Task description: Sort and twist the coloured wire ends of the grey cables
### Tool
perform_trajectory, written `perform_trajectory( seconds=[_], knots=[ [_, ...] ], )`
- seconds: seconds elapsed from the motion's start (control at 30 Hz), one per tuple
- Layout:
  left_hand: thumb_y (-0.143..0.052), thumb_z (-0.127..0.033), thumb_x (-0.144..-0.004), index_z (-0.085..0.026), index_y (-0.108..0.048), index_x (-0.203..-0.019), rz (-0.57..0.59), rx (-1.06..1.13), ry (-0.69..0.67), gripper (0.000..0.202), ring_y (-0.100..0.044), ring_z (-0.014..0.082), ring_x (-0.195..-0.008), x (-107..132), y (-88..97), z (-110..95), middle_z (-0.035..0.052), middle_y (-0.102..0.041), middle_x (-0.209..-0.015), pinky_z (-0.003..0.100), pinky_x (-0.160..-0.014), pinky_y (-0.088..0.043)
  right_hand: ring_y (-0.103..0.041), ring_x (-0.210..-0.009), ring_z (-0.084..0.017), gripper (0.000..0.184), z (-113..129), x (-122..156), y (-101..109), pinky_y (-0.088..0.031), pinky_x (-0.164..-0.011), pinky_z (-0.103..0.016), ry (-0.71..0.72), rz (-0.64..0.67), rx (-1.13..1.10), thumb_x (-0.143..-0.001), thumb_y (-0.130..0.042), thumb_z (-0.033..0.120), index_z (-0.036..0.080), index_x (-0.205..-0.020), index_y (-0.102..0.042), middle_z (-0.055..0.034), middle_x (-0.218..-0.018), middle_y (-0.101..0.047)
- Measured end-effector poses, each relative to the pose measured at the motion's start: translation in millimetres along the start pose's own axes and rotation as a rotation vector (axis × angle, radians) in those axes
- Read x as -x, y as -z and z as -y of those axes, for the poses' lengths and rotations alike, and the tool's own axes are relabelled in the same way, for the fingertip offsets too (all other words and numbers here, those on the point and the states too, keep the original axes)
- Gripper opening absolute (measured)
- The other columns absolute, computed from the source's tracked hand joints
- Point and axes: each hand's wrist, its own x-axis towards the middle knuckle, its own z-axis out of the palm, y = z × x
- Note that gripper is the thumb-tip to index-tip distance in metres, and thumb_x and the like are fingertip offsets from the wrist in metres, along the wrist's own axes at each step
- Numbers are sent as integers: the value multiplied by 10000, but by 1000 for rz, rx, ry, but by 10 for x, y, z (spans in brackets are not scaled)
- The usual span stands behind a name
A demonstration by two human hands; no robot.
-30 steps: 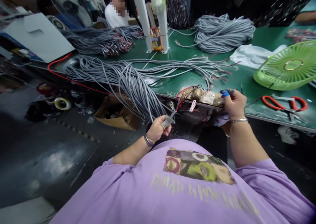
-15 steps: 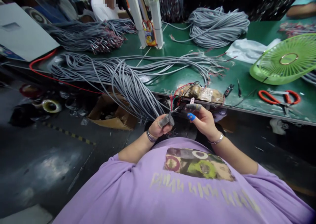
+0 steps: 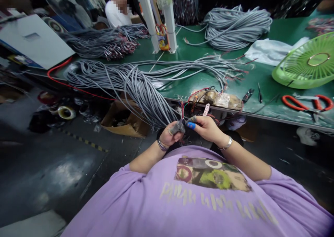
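My left hand, with grey finger covers, is closed around the end of a grey cable. Red, green and other thin coloured wires stand up from that end. My right hand, a blue wrap on its thumb, is closed, its thumb and finger pinched right beside the left fingertips at the cable end. A flat pink strip with small holes sticks up from behind the right fingers and seems held there; its lower part is hidden. Just beyond my hands, a thick bundle of grey cables hangs over the bench edge.
On the green bench lie red-handled pliers, a small black cutter and a taped block. A green fan stands right; a cable coil lies behind. Below is an open cardboard box.
My right hand has moved left, its fingertips now meeting the cable end at my left hand. The pink strip has tilted to the right. The whole view has shifted slightly.
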Motion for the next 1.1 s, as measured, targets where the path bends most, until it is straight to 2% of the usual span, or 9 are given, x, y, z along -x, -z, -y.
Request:
perform_trajectory(
  seconds=[0.17,0.33,0.4,0.53,0.67,0.77,0.83,0.9,1.1],
  knots=[
    [-760,-627,-669,-178,-538,-712,-132,-69,-75,503,-328,43,-339,-79,-47,99,-86,-414,-390,191,-397,-253,-512,-618,-124,377,87,162,45,-432,-586,-246,-8,61,-39,-905,-566,493,151,-783,-668,-11,-681,-618],
    [-746,-658,-658,-174,-557,-723,-170,-136,-84,524,-363,47,-378,-137,-96,123,-71,-458,-430,192,-407,-274,-493,-580,-125,388,78,260,143,-391,-561,-256,-8,84,195,-923,-528,495,171,-761,-669,-13,-648,-611],
    [-744,-658,-661,-169,-572,-727,-158,-142,-88,522,-363,47,-374,-136,-106,112,-66,-466,-432,192,-399,-266,-504,-580,-137,415,54,292,237,-385,-562,-268,-46,29,316,-919,-514,539,178,-791,-674,-24,-658,-615],
    [-756,-646,-658,-158,-597,-731,-126,-157,-86,519,-363,43,-363,-118,-114,113,-59,-483,-435,185,-385,-253,-556,-655,-182,460,39,298,353,-404,-606,-297,-49,-217,505,-899,-507,606,176,-930,-670,-74,-773,-649],
    [-750,-625,-687,-151,-597,-748,-112,-166,-80,502,-383,37,-370,-107,-117,138,-60,-503,-452,170,-389,-267,-555,-645,-180,490,77,198,286,-408,-605,-291,-15,-243,517,-856,-573,623,175,-1045,-637,-66,-783,-629],
    [-747,-613,-700,-151,-565,-713,-103,-184,-78,497,-387,33,-364,-95,-119,145,-63,-504,-447,161,-386,-268,-521,-608,-153,462,96,102,187,-387,-585,-272,-16,-191,456,-834,-621,591,158,-996,-626,-40,-735,-595],
    [-742,-619,-702,-152,-545,-690,-107,-204,-95,507,-386,31,-361,-83,-117,148,-65,-502,-441,159,-383,-271,-480,-586,-129,375,92,61,132,-356,-572,-257,-12,-117,383,-877,-583,531,159,-844,-617,-21,-677,-566],
    [-729,-620,-718,-152,-535,-681,-125,-229,-114,508,-389,29,-364,-75,-109,152,-64,-508,-443,157,-386,-278,-444,-575,-111,382,78,56,104,-331,-564,-249,-34,-57,278,-917,-524,479,158,-720,-583,-9,-626,-538],
    [-697,-628,-744,-149,-568,-751,-242,-246,-166,496,-380,29,-365,-113,-65,141,-73,-500,-455,152,-376,-271,-399,-526,-81,465,44,212,214,-342,-534,-238,-259,193,-238,-846,-596,562,129,-678,-626,-2,-591,-562]
  ],
)
